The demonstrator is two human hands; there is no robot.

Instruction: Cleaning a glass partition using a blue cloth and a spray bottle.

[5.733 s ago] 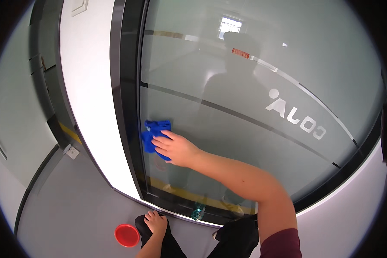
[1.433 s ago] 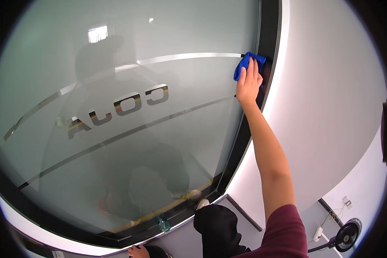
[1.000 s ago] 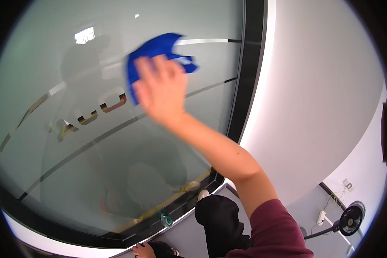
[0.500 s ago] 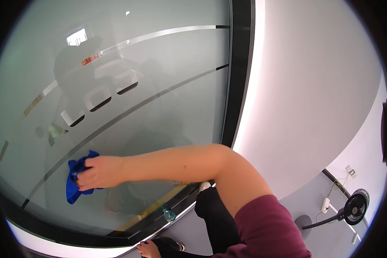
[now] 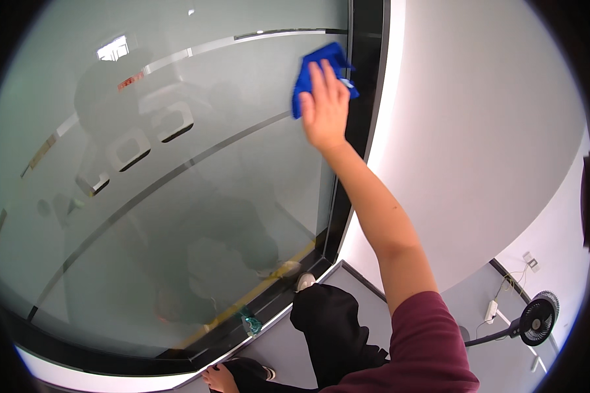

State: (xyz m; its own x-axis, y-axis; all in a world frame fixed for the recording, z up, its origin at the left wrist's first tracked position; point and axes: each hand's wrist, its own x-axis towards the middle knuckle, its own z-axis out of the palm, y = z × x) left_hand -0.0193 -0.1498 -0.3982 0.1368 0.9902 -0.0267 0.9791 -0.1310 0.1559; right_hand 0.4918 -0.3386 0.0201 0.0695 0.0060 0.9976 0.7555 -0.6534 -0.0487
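Note:
My right hand (image 5: 326, 108) presses a blue cloth (image 5: 335, 56) against the frosted glass panel (image 5: 242, 177) at its upper right, where the cloth overlaps the black frame (image 5: 364, 78). The fingers lie spread over the cloth, with its folded edges sticking out on both sides. Down at the lower edge, my left hand (image 5: 220, 378) rests on my black-clad leg; its fingers show in part, apart and holding nothing visible.
A small teal see-through object (image 5: 250, 322) sits by the bottom frame. A curved white wall (image 5: 472, 131) rises on the right. Beyond it stand a black fan (image 5: 537, 322) and a white power strip (image 5: 491, 311) with cables. My shoe (image 5: 305, 281) is close to the frame's corner.
My right hand has carried the blue cloth from the glass's lower left to its upper right, and the arm has straightened from its bend. My left hand stays low by my leg.

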